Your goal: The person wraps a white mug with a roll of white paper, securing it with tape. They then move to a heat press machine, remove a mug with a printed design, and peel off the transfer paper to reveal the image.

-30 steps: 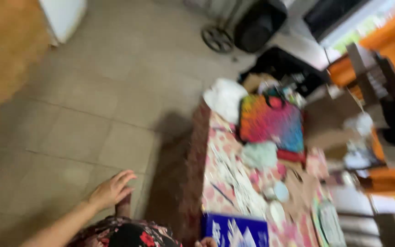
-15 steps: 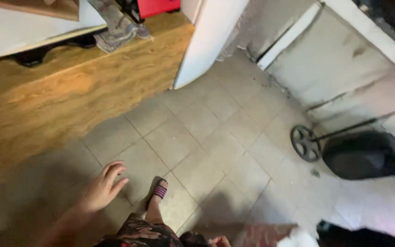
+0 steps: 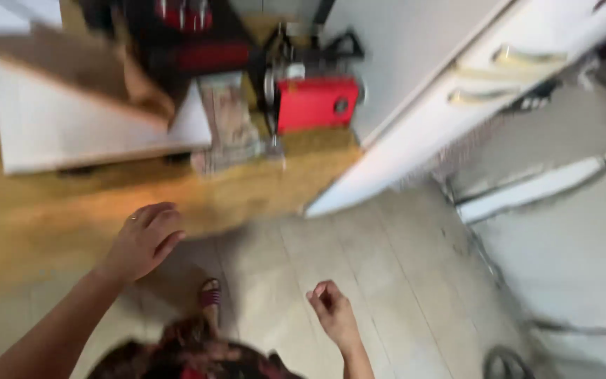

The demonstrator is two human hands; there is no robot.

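My left hand [image 3: 142, 238] hangs in the air over the edge of the wooden floor [image 3: 106, 203], fingers loosely curled and holding nothing. My right hand [image 3: 332, 312] is lower and nearer to me, above the beige floor tiles [image 3: 359, 260], its fingers curled in with nothing in them. Between the hands I see my foot in a sandal [image 3: 210, 295] on the tiles, and patterned clothing at the bottom edge. The picture is blurred by motion.
A red box-shaped item [image 3: 317, 104] and a cloth [image 3: 229, 126] lie on the wooden floor ahead. A white board [image 3: 71, 126] lies at the left. A white cabinet with handles [image 3: 457, 91] stands at the right, and a dark wheel [image 3: 503, 363] shows at the bottom right.
The view has swung from a cluttered table across the tiled floor to the wooden floor and white cabinet. My right hand has come into view. My left hand stays raised.
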